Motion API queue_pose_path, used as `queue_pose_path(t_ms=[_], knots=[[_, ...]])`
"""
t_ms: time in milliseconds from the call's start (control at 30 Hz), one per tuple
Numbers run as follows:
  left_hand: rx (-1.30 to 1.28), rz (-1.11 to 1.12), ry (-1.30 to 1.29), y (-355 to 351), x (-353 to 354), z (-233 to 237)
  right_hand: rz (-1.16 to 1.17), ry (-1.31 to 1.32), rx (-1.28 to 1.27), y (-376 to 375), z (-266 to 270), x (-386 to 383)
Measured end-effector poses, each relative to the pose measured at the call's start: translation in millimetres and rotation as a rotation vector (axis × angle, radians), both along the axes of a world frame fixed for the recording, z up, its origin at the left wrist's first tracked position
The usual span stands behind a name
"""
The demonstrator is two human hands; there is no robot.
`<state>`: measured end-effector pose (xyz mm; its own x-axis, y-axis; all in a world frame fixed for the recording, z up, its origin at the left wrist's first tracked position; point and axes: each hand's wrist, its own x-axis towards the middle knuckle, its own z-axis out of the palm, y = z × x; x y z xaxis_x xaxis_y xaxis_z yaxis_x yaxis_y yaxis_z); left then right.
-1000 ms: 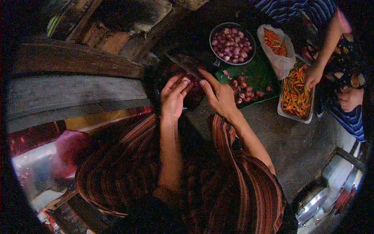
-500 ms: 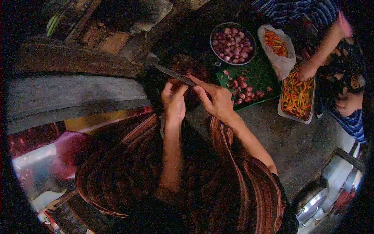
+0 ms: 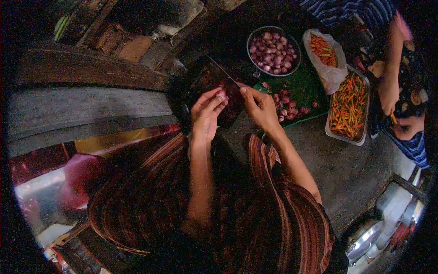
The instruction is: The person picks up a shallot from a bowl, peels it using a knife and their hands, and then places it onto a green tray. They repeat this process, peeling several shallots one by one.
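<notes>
In my left hand [image 3: 206, 112] a small purple-red shallot [image 3: 222, 95] is pinched between the fingertips. My right hand [image 3: 261, 106] grips a knife [image 3: 222, 69], its thin blade pointing up and to the left, apart from the shallot. Below both hands is a dark round container [image 3: 235, 112] with reddish contents, hard to make out in the shade. Just right of my right hand, several shallots [image 3: 292, 109] lie on a green tray [image 3: 315, 93]. A metal bowl [image 3: 299, 55] full of shallots stands behind them.
A metal pan [image 3: 336, 137] of orange and green chillies and a plastic bag [image 3: 335, 75] of more chillies stand to the right. Beyond them, another person's hand [image 3: 388, 98] holds a chilli. Wooden beams [image 3: 91, 68] border the left; metal pots [image 3: 365, 242] sit at lower right.
The knife has moved away from my left hand and turned edge-on, with my right hand slightly lower. The other person's hand has left the chilli pan, moving right with a chilli.
</notes>
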<state>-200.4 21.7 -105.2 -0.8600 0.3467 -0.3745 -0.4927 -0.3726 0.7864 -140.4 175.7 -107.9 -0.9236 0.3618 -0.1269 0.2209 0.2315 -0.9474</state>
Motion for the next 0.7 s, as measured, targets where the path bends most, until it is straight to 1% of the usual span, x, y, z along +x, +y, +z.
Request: queue_pose_path(t_ms=[67,100,167,200,267,400,467,500,567,600,667,700], knots=[[-0.005,0.003,-0.015,-1.3,-0.4,0.1,-0.035,0.007,0.139,-0.1,-0.1,0.4],[-0.006,0.004,-0.015,-0.8,-0.4,0.1,-0.035,0.007,0.138,-1.2,1.5,0.0],[0.006,0.037,-0.009,1.1,0.0,0.8,0.015,0.108,0.252,-3.7,6.7,-1.1],[0.007,0.036,-0.009,0.8,0.1,0.8,0.014,0.108,0.252,-3.4,6.3,-1.3],[0.050,0.035,0.010,-0.5,0.3,0.8,0.055,0.012,0.410,-2.6,5.1,-2.6],[0.108,0.047,-0.025,-1.7,-1.3,-5.3,0.039,0.020,0.435,-7.3,10.8,-6.2],[0.090,0.091,0.004,0.5,-0.9,-6.3,0.070,-0.076,0.387,-10.9,28.9,-2.4],[0.092,0.090,0.002,0.5,-0.5,-7.0,0.070,-0.078,0.389,-13.0,30.0,-0.3],[0.083,0.118,0.030,-1.2,0.4,-8.1,0.099,0.072,0.288,-16.4,31.7,3.1],[0.084,0.118,0.029,-0.2,1.1,-5.9,0.099,0.071,0.288,-16.5,32.3,4.4],[0.109,0.134,0.049,1.6,2.3,-1.6,0.191,0.073,0.275,-16.8,33.3,5.9],[0.109,0.135,0.049,0.8,1.4,-4.9,0.192,0.073,0.275,-17.1,32.3,5.7]])
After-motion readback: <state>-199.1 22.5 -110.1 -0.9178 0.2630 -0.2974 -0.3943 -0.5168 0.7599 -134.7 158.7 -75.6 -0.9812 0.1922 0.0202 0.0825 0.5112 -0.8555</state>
